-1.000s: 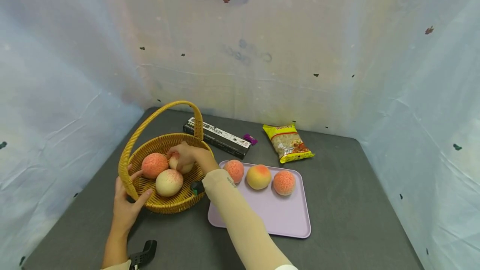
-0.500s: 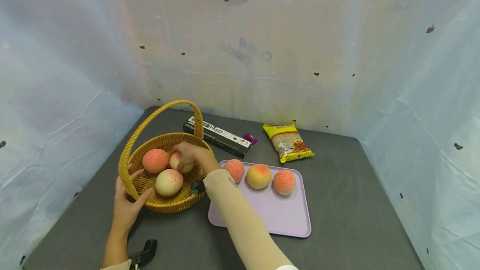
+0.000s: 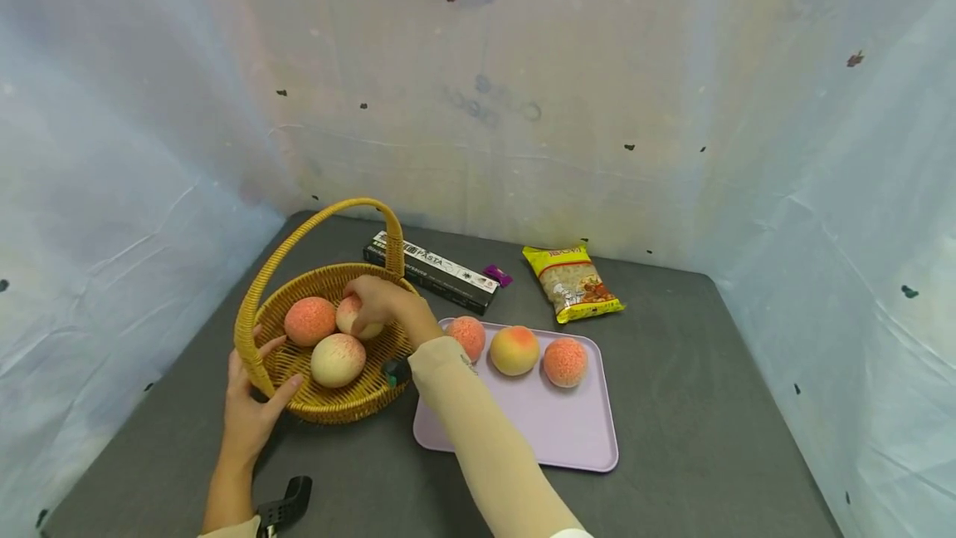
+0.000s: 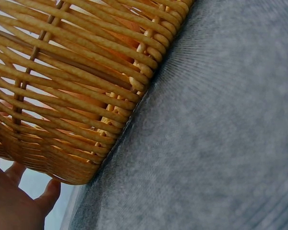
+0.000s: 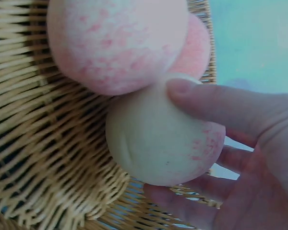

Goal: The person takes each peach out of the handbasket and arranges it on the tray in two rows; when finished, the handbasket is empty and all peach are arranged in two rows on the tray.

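Inside the yellow wicker basket [image 3: 336, 415], my right hand [image 3: 384, 303] grips a pale peach [image 5: 158, 139] with a pink blush, thumb on one side and fingers on the other. A second pale peach [image 3: 338, 360] and a coral-pink peach [image 3: 309, 321] lie close by in the basket. My left hand [image 3: 250, 418] holds the basket's left rim near the foot of its arched handle [image 3: 317, 218]. In the left wrist view, the thumb and fingers of that hand [image 4: 14, 201] are at the rim of the basket's woven side [image 4: 62, 86].
Right of the basket lies a lilac tray [image 3: 538, 430] bearing two coral-pink peaches [image 3: 565, 362] and a yellow-orange one [image 3: 514, 351]. Behind stand a black pasta box [image 3: 441, 274], a small purple packet [image 3: 498, 275] and a yellow snack bag [image 3: 573, 282]. My right forearm crosses the tray's left corner.
The coral-pink peach in the basket has shifted slightly up and tilted over. My right hand has moved a little to the right, still at the pale peach. My left hand stays at the rim.
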Tool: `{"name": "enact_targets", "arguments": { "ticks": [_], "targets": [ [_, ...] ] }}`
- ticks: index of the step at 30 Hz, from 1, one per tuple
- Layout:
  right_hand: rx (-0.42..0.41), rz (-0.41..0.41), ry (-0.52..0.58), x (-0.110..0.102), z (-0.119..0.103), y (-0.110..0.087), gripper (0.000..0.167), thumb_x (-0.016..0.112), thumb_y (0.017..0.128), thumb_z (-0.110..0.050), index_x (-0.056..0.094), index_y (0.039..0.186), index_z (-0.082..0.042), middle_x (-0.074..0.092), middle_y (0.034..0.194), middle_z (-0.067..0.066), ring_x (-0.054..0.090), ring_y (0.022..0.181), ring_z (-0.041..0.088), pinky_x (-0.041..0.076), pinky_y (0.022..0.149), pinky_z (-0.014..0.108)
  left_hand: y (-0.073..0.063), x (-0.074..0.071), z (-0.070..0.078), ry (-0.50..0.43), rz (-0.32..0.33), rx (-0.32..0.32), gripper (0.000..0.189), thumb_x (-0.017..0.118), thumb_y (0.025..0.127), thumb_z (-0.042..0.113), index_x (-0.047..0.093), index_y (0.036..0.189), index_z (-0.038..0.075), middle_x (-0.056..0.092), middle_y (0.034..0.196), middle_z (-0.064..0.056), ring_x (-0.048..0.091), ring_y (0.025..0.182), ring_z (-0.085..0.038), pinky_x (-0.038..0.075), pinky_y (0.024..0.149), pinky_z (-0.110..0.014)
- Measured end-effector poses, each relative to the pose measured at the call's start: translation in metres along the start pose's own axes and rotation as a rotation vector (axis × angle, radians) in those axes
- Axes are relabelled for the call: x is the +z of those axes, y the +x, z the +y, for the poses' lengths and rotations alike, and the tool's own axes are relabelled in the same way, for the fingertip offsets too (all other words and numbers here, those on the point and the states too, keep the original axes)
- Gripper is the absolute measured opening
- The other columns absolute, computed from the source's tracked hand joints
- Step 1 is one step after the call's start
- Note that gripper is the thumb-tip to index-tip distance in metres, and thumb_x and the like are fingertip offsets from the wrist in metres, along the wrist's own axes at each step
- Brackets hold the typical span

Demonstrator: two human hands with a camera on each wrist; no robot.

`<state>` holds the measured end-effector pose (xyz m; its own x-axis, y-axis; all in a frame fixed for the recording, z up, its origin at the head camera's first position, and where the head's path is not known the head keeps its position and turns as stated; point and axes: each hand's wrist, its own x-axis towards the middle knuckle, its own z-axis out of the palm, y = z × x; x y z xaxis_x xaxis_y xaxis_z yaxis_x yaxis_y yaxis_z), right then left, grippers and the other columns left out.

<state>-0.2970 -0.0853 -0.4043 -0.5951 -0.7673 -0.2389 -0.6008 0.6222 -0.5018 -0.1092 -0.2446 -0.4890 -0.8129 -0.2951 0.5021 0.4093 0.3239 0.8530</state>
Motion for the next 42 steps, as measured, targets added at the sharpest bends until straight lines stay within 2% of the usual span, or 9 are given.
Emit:
{"name": "enact_targets", "arguments": {
  "ticks": [5,14,17,20,22,24,29,36,42],
  "targets": [
    [-0.040,0.019,0.025,-0.012,-0.006,-0.008,0.061,0.077,0.087,-0.013,0.053,0.142,-0.004,0.058,0.135,0.005,0.056,0.116,0.013,0.043,0.088,0.020,0.001,0.001,0.000,-0.004,0.008,0.023,0.056,0.067,0.077,-0.019,0.055,0.131,-0.013,0.027,0.154,-0.027,0.021,0.144,-0.030,0.018,0.107,-0.031],
    [-0.113,0.046,0.066,-0.029,-0.009,-0.027,0.062,0.077,0.087,-0.013,0.053,0.143,-0.006,0.056,0.135,0.005,0.054,0.113,0.011,0.042,0.086,0.018,0.000,0.000,0.000,-0.007,0.008,0.023,0.055,0.067,0.078,-0.017,0.055,0.131,-0.012,0.027,0.154,-0.027,0.021,0.144,-0.032,0.017,0.108,-0.032],
    [-0.152,0.045,0.049,-0.035,-0.009,-0.036,0.063,0.077,0.087,-0.014,0.052,0.143,-0.004,0.057,0.134,0.007,0.054,0.113,0.011,0.042,0.087,0.018,0.000,-0.001,-0.006,0.000,0.013,0.025,0.056,0.068,0.077,-0.017,0.056,0.131,-0.011,0.027,0.153,-0.026,0.022,0.143,-0.030,0.017,0.107,-0.032],
    [-0.174,0.038,0.038,-0.040,-0.009,-0.047,0.064,0.077,0.088,-0.016,0.051,0.145,-0.003,0.056,0.136,0.007,0.054,0.115,0.013,0.042,0.089,0.019,0.000,-0.003,-0.021,0.005,0.013,0.026,0.058,0.069,0.076,-0.018,0.056,0.132,-0.011,0.028,0.155,-0.022,0.022,0.144,-0.027,0.017,0.107,-0.031],
    [-0.186,0.035,0.041,-0.043,-0.008,-0.055,0.064,0.077,0.088,-0.017,0.051,0.145,-0.004,0.055,0.137,0.007,0.053,0.117,0.013,0.041,0.090,0.019,0.000,-0.003,-0.026,0.006,0.011,0.019,0.059,0.069,0.076,-0.018,0.055,0.133,-0.011,0.028,0.155,-0.021,0.021,0.145,-0.025,0.016,0.108,-0.031],
    [-0.201,0.029,0.056,-0.045,-0.006,-0.062,0.064,0.077,0.088,-0.017,0.051,0.145,-0.005,0.056,0.138,0.007,0.053,0.118,0.012,0.041,0.092,0.019,0.001,-0.002,-0.022,0.002,0.009,0.021,0.058,0.068,0.076,-0.018,0.055,0.133,-0.011,0.027,0.155,-0.022,0.021,0.145,-0.025,0.016,0.108,-0.031],
    [-0.255,0.023,0.103,-0.048,0.000,-0.082,0.062,0.078,0.088,-0.016,0.053,0.143,-0.006,0.057,0.138,0.005,0.052,0.118,0.009,0.040,0.095,0.020,0.002,0.000,-0.002,-0.001,-0.002,0.000,0.057,0.068,0.077,-0.019,0.055,0.132,-0.011,0.026,0.155,-0.025,0.020,0.145,-0.027,0.018,0.107,-0.031],
    [-0.316,0.059,0.134,-0.047,0.014,-0.113,0.061,0.078,0.087,-0.016,0.055,0.142,-0.008,0.055,0.136,0.005,0.050,0.118,0.011,0.040,0.097,0.022,0.002,-0.001,0.000,0.010,-0.017,-0.052,0.058,0.067,0.077,-0.018,0.053,0.133,-0.013,0.025,0.158,-0.021,0.018,0.147,-0.027,0.017,0.108,-0.034],
    [-0.311,0.082,0.148,-0.040,0.027,-0.138,0.061,0.080,0.084,-0.016,0.057,0.140,-0.009,0.057,0.133,0.005,0.051,0.114,0.012,0.041,0.096,0.024,0.003,-0.002,0.000,0.016,-0.016,-0.064,0.058,0.067,0.078,-0.017,0.053,0.134,-0.012,0.024,0.158,-0.021,0.018,0.147,-0.028,0.016,0.110,-0.036]
  ]
}}
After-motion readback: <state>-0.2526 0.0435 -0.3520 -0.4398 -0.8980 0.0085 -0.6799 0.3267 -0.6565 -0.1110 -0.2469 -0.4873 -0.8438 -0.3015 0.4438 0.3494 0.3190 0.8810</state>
